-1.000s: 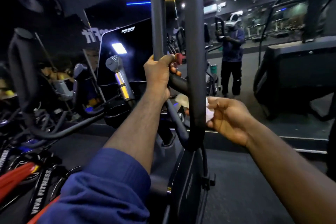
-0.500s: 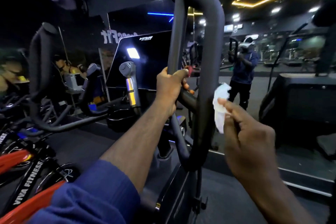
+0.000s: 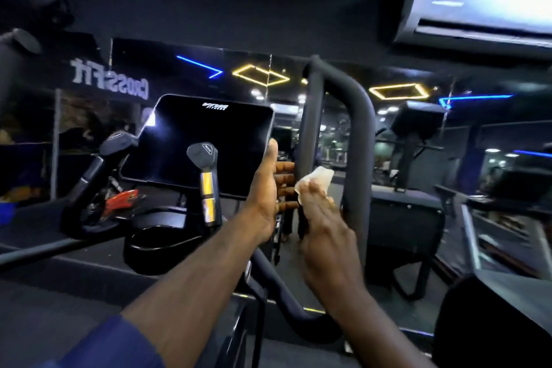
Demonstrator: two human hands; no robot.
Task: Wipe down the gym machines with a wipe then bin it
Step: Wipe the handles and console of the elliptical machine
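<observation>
A black loop-shaped handle bar (image 3: 358, 116) of the gym machine rises in front of me, beside its dark console screen (image 3: 206, 143). My right hand (image 3: 325, 230) lays straight fingers over a white wipe (image 3: 321, 176) and presses it against the loop's left upright. The wipe's top sticks out above my fingertips. My left hand (image 3: 264, 194) is beside that upright with the palm facing right, thumb up and fingers stretched out to touch the bar.
A short grip with silver bands (image 3: 206, 164) stands left of my left hand. A mirror wall lies ahead. Another black machine (image 3: 403, 218) stands to the right, a red-trimmed bike (image 3: 119, 200) to the left, and an air conditioner (image 3: 478, 3) overhead.
My left hand has loosened from gripping the bar and now reaches it with straight fingers. My right hand carried the wipe from the loop's right side to its left upright. The view tilted upward.
</observation>
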